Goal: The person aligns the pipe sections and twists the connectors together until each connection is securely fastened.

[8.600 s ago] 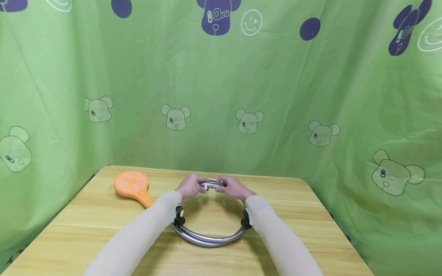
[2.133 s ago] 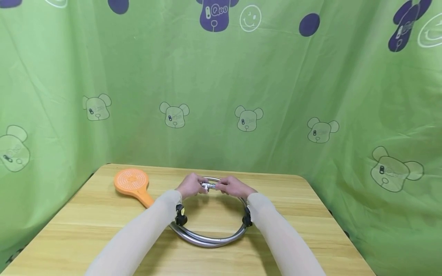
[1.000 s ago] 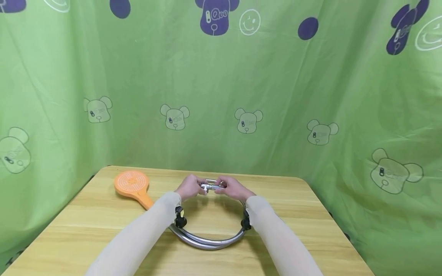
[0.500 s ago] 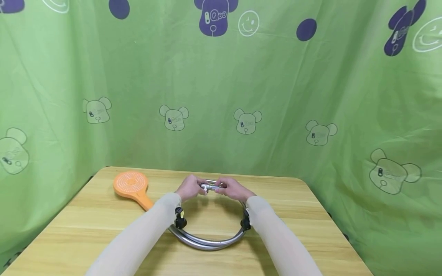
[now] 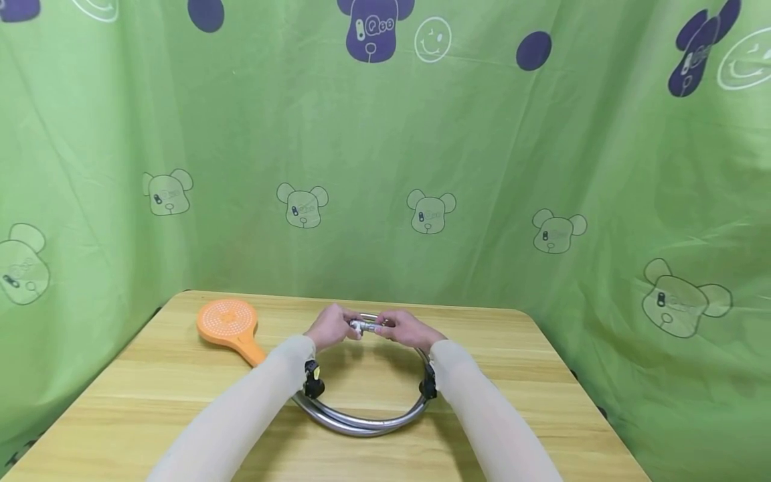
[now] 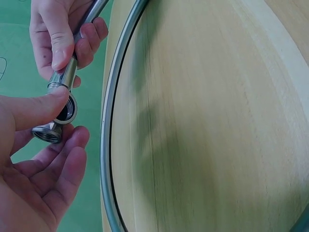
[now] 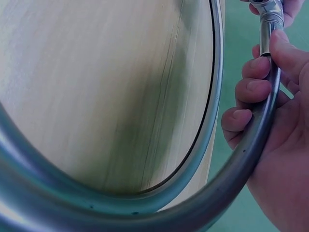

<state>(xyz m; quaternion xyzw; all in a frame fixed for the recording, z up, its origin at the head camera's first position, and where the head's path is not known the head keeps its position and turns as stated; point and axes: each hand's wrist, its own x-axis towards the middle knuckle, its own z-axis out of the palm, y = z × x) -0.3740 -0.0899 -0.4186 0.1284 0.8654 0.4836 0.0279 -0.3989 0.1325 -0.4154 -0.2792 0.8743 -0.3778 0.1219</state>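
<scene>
In the head view, both hands meet near the far middle of the table. My left hand (image 5: 330,327) pinches a small chrome tee fitting (image 6: 47,133) between thumb and fingers; the left wrist view shows its round threaded openings. My right hand (image 5: 409,329) grips the end of a silvery shower hose (image 7: 264,113), thumb and index finger at its metal end sleeve (image 7: 266,37). The sleeve lines up with the fitting and meets it. The rest of the hose loops in a coil, its near side low over the wood. The left forearm partly hides an orange shower head's handle.
The orange shower head (image 5: 227,320) lies face up at the left rear of the wooden table (image 5: 512,375). A green curtain (image 5: 361,134) printed with bears hangs behind and along both sides. Black wrist cameras (image 5: 313,380) sit at the sleeve cuffs, close to the hose coil.
The right fingers shift and re-grip around the hose end, stretching and curling again across the frames. My left hand keeps the fitting nearly still. The shower head and coil stay in place.
</scene>
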